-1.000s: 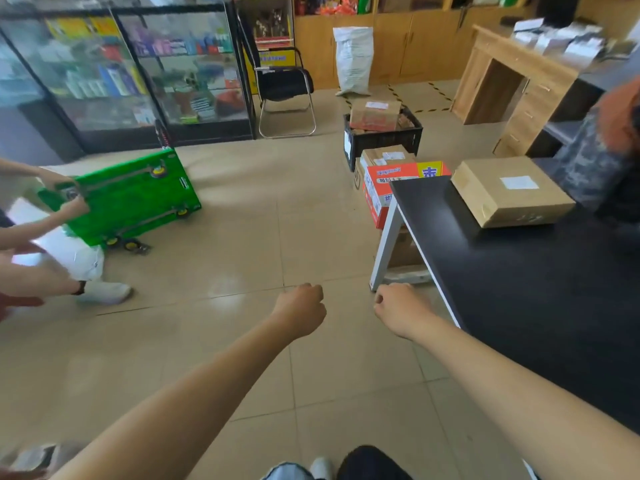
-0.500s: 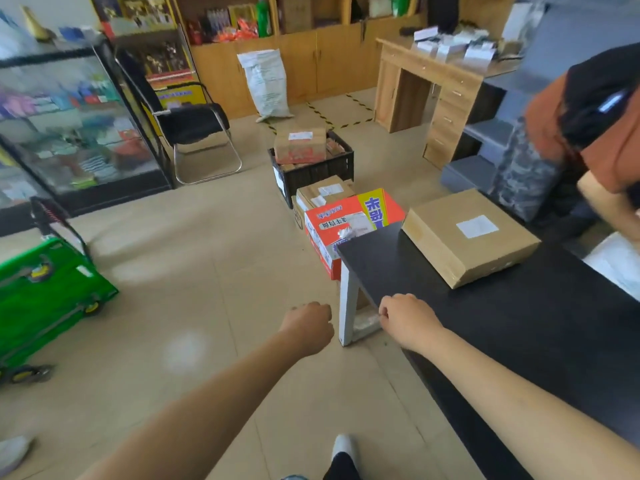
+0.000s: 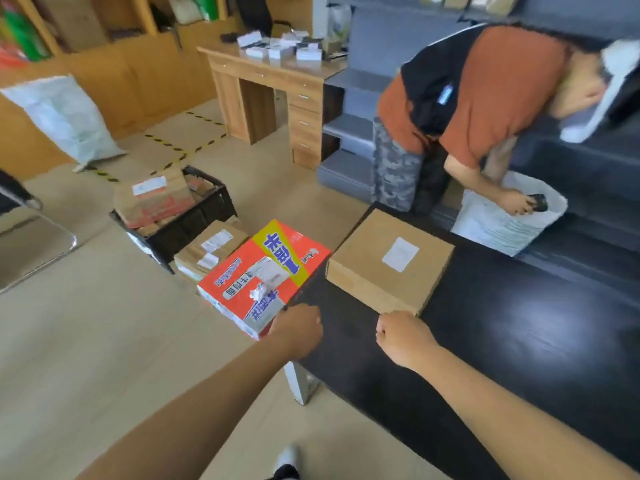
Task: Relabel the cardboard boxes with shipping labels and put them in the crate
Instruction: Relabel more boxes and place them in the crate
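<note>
Bright, even indoor light — soft shadows only.
Wide-angle bending at the edges; slight motion blur throughout.

Both arms reach forward over a black table point(image 3: 485, 341), the left hand point(image 3: 298, 332) and right hand point(image 3: 403, 337) curled into loose fists holding nothing. A flat cardboard box point(image 3: 384, 271) with a white label point(image 3: 400, 253) lies on the table just beyond the right hand. A red printed box point(image 3: 256, 271) stands on the floor beside the table's edge, near a black crate point(image 3: 194, 223) filled with boxes. Another person point(image 3: 485, 98) bends over a white bag point(image 3: 502, 223).
</note>
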Demonstrator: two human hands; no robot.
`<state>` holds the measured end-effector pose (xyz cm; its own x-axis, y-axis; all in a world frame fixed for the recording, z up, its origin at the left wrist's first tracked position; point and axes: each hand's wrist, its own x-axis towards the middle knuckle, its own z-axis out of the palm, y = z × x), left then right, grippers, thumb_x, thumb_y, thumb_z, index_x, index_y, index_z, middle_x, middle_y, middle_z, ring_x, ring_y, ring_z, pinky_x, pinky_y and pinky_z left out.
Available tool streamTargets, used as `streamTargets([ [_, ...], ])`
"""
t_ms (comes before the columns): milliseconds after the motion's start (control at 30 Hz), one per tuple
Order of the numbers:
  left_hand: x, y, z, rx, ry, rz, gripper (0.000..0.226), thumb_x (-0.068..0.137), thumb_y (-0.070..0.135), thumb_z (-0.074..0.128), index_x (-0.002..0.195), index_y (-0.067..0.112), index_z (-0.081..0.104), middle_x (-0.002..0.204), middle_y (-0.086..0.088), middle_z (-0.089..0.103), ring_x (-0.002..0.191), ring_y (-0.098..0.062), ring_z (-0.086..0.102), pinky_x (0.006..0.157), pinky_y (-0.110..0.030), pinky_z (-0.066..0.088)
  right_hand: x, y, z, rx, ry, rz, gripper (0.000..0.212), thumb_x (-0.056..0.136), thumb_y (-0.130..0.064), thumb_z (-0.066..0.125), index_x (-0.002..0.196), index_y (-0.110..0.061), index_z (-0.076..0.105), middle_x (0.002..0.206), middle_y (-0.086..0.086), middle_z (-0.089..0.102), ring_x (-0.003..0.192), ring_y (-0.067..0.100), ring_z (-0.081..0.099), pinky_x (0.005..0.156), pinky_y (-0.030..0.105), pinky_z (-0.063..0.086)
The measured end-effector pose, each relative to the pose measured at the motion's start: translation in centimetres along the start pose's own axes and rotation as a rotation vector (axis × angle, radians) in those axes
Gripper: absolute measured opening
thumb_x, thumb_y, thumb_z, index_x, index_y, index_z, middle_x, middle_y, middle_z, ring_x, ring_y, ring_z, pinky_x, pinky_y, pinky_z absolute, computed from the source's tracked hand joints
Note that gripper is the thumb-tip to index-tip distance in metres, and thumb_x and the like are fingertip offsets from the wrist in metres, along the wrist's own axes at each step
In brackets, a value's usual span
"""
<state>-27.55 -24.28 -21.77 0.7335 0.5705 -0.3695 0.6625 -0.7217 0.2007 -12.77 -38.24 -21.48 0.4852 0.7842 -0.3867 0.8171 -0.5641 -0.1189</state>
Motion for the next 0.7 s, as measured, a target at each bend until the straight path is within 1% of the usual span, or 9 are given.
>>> streamTargets([
  [67,3.2,-0.4,-1.2,0.023,0.003,0.071,0.028,0.098,0.018,0.038,0.117,0.007,0.055,0.122,-0.01,0.058,0.111,-0.026,0.056,0.088,-0.035,0.043,0.9,0.2,-0.5,0.044,0.017,0.094,0.028,0.096,-0.019,0.039,0.068,-0.017,0.044,0.074,0.0,0.053,0.072,0.021,0.052,0.06,0.028,0.041],
  [100,5.3,-0.2,-1.5,0.013,0.005,0.11,0.027,0.098,0.017,0.038,0.116,0.007,0.055,0.121,-0.011,0.058,0.111,-0.026,0.056,0.088,-0.034,0.043,1.2,0.6,-0.7,0.077,0.025,0.148,0.027,0.095,-0.019,0.039,0.069,-0.017,0.046,0.075,-0.001,0.053,0.074,0.021,0.054,0.062,0.029,0.042],
  [167,7.4,0.2,-2.1,0.01,0.003,0.17,0.027,0.098,0.015,0.037,0.116,0.007,0.056,0.122,-0.012,0.058,0.113,-0.026,0.055,0.091,-0.033,0.042,1.3,0.9,-1.2,0.124,0.047,0.196,0.023,0.096,-0.018,0.038,0.088,-0.014,0.059,0.09,0.002,0.062,0.087,0.024,0.058,0.073,0.033,0.048],
  [233,9.5,1.6,-2.2,0.002,-0.042,0.234,0.029,0.099,0.016,0.037,0.119,0.007,0.056,0.125,-0.011,0.056,0.115,-0.027,0.055,0.096,-0.034,0.042,1.1,1.7,-1.4,0.201,0.036,0.297,0.027,0.096,-0.018,0.038,0.107,-0.014,0.062,0.105,0.005,0.064,0.096,0.024,0.058,0.083,0.037,0.05],
  [300,11.7,3.1,-2.2,-0.012,-0.067,0.277,0.029,0.098,0.018,0.038,0.119,0.009,0.056,0.125,-0.01,0.055,0.114,-0.028,0.054,0.097,-0.035,0.043,1.0,3.0,-1.1,0.257,0.015,0.394,0.028,0.096,-0.017,0.038,0.111,-0.012,0.061,0.109,0.007,0.062,0.098,0.024,0.057,0.084,0.038,0.051],
  [400,14.6,5.4,-2.7,-0.005,-0.07,0.327,0.03,0.096,0.019,0.042,0.12,0.011,0.058,0.123,-0.009,0.054,0.112,-0.027,0.053,0.094,-0.034,0.043,1.7,5.4,-1.0,0.335,-0.027,0.507,0.025,0.095,-0.016,0.042,0.107,-0.01,0.063,0.107,0.007,0.063,0.095,0.023,0.06,0.082,0.038,0.054],
  [500,17.7,6.9,-3.2,0.012,-0.054,0.313,0.031,0.095,0.019,0.043,0.121,0.012,0.058,0.123,-0.01,0.052,0.112,-0.027,0.051,0.095,-0.033,0.042,3.6,7.8,-0.6,0.436,-0.024,0.572,0.024,0.096,-0.019,0.044,0.106,-0.011,0.064,0.104,0.005,0.065,0.092,0.022,0.062,0.081,0.038,0.055],
  [600,20.3,7.5,-3.7,0.025,-0.048,0.252,0.03,0.095,0.02,0.044,0.12,0.012,0.06,0.122,-0.01,0.051,0.109,-0.027,0.052,0.095,-0.034,0.044,5.9,9.5,-0.7,0.509,-0.017,0.585,0.022,0.095,-0.025,0.046,0.106,-0.014,0.062,0.106,0.003,0.064,0.092,0.021,0.061,0.079,0.036,0.054],
  [700,22.8,7.5,-4.1,0.04,-0.031,0.199,0.029,0.094,0.02,0.047,0.118,0.013,0.061,0.123,-0.011,0.051,0.11,-0.028,0.052,0.096,-0.036,0.044,8.6,10.8,-0.7,0.589,0.022,0.628,0.022,0.094,-0.024,0.043,0.106,-0.013,0.058,0.107,0.004,0.062,0.09,0.022,0.06,0.07,0.032,0.05],
])
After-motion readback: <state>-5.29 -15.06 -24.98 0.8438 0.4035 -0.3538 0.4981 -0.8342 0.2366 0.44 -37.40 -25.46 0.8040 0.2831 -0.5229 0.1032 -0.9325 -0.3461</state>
